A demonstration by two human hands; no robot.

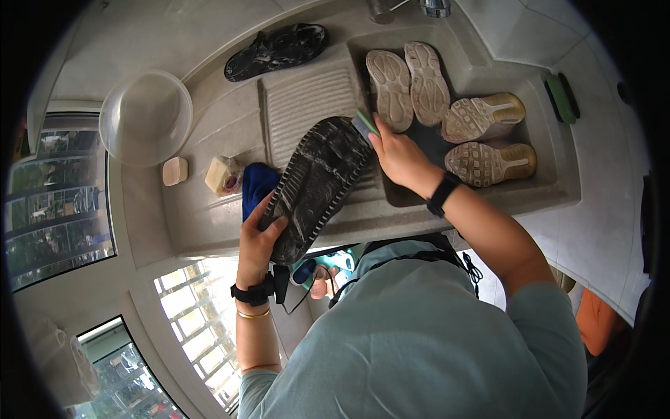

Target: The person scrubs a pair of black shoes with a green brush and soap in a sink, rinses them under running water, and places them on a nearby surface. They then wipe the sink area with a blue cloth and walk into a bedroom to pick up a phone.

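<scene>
My left hand (261, 235) grips one end of a black slipper (324, 173), held tilted above the ribbed washboard part (314, 94) of the sink. White suds streak its dark surface. In my right hand (400, 154) is a green scrubbing brush (366, 123), its grey bristles against the slipper's upper right edge. A second black slipper (277, 51), also streaked with suds, lies by the back rim. Under the held slipper, close to my left hand, a blue cloth (257, 186) is partly hidden.
The basin (413, 196) holds several pale shoes, soles up, including a greyish sole (390, 89) and a yellowed one (489, 163). A green brush (561, 98) lies on the right rim. At left are a clear plastic basin (146, 118), a small pinkish block (175, 171) and a wrapped yellowish bar (222, 175).
</scene>
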